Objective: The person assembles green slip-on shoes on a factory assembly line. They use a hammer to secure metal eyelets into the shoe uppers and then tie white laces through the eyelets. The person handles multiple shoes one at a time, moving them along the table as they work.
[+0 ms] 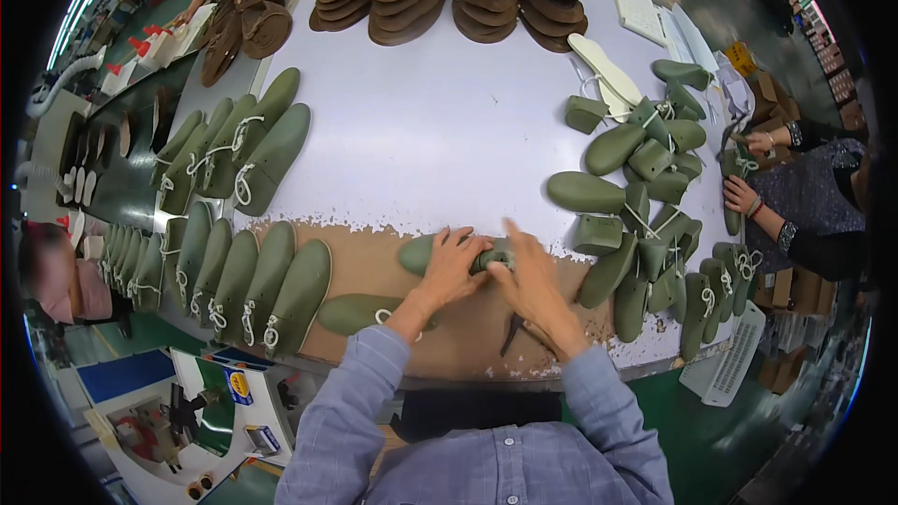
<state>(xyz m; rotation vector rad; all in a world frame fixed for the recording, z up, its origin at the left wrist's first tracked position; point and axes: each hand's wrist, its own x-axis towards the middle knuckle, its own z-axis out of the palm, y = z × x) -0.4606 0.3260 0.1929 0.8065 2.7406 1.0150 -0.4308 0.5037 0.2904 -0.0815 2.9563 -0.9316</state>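
On the brown worn strip at the table's near edge lies a green shoe last (414, 255), its toe to the left. My left hand (453, 269) is closed over its middle and holds it down. At the heel end, my right hand (535, 288) is close to the last; its fingers are smeared by motion, and whether they grip anything does not show. A second green last (352, 314) with a white cord loop lies just below, partly covered by my left forearm. Beside my right wrist rests a dark hand tool (511, 333), partly hidden by the arm.
Rows of corded green lasts (276, 276) stand at left. A loose heap of lasts (652, 161) and a pale sole-shaped piece (608, 75) lie at right. Brown shoe-part stacks (408, 0) line the far edge. Co-workers' hands (744, 194) show at right and far left.
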